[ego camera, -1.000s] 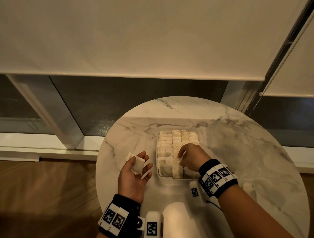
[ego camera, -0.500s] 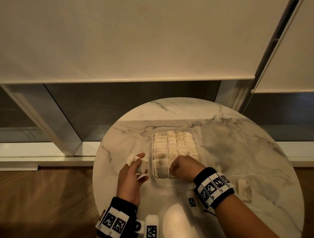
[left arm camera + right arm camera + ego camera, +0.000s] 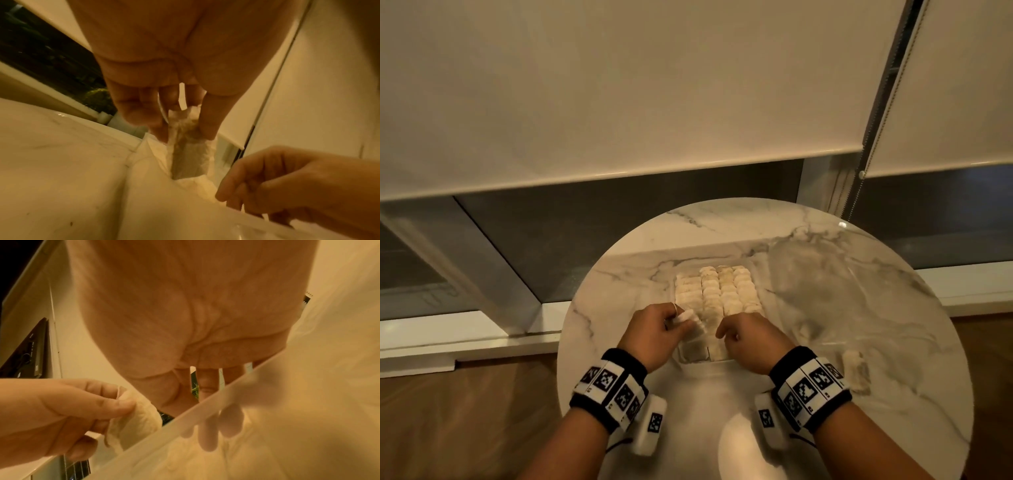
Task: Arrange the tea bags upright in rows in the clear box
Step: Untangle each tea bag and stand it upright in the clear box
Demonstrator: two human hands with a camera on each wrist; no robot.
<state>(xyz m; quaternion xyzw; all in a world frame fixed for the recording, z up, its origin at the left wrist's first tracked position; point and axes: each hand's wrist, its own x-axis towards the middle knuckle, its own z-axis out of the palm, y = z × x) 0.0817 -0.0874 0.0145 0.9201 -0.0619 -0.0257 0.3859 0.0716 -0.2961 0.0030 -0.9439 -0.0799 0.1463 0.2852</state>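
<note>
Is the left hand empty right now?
No, the left hand pinches a tea bag between thumb and fingers, just above the clear box.

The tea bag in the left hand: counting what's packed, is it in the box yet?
Not yet. The left hand pinches the tea bag above the box.

Round marble bench (image 3: 859, 308). Clear box (image 3: 697, 356) at centre, tea bags (image 3: 726, 291) standing upright in rows, filling the far part. Left hand (image 3: 650, 330) at the box's near left edge, pinching one tea bag (image 3: 683, 317) between thumb and fingers. Right hand (image 3: 751, 337) just beside it over the near right part, fingers curled down; whether it holds anything cannot be told. One loose tea bag (image 3: 854, 371) lies on the bench, near right.
</note>
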